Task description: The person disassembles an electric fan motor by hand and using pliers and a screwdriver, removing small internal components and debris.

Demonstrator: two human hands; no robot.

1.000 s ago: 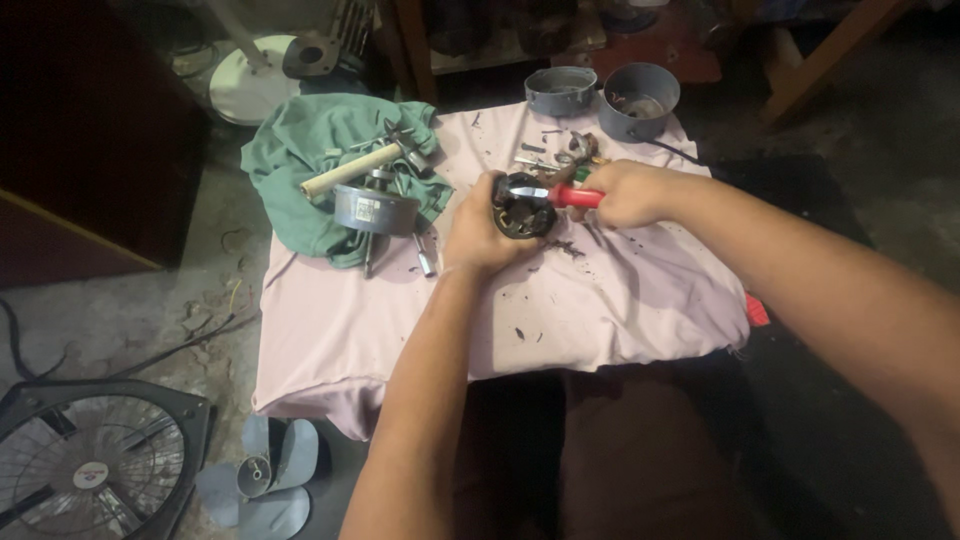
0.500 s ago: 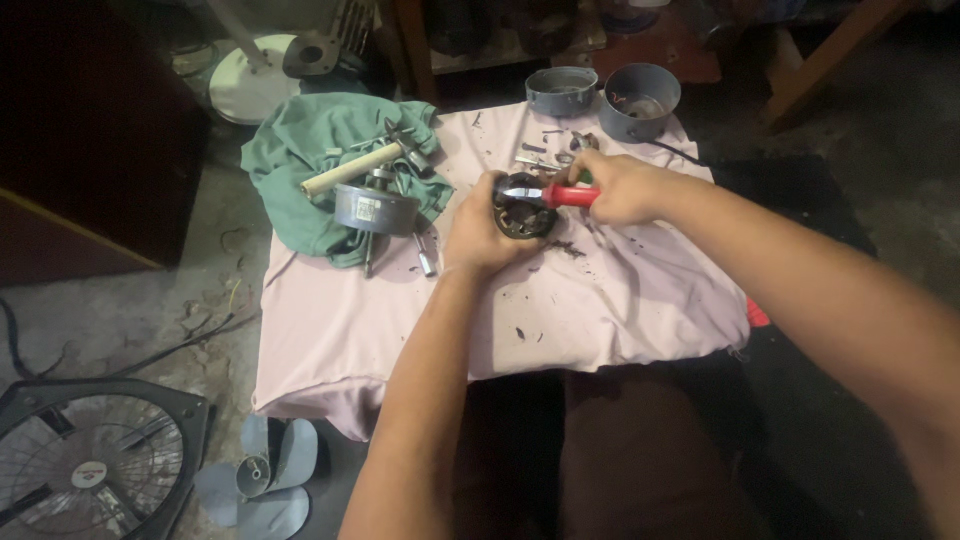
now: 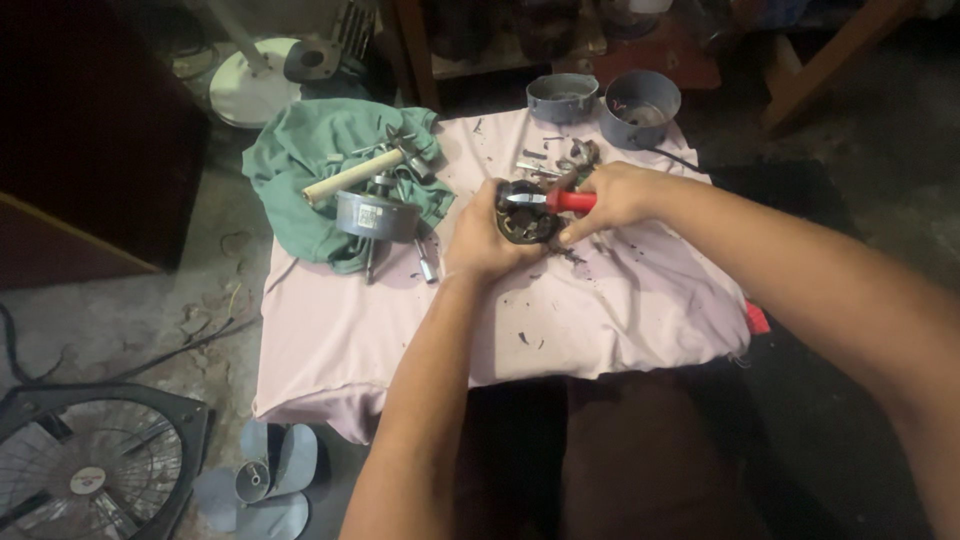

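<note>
At frame centre, the left hand point(image 3: 480, 240) is still gripping the round motor point(image 3: 527, 212) while the right hand point(image 3: 612, 196), fingers clenched on the red-handled tool point(image 3: 552, 201), keeps its tip there, unmoved.

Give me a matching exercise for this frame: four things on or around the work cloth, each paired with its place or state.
Things:
1. round motor part
2. red-handled tool
3. wooden-handled hammer
4. fan blade

Places:
A. on the green rag
B. on the floor beside the fan grille
C. gripped in the left hand
D. held in the right hand

Pairs: 1-C, 2-D, 3-A, 4-B
</note>
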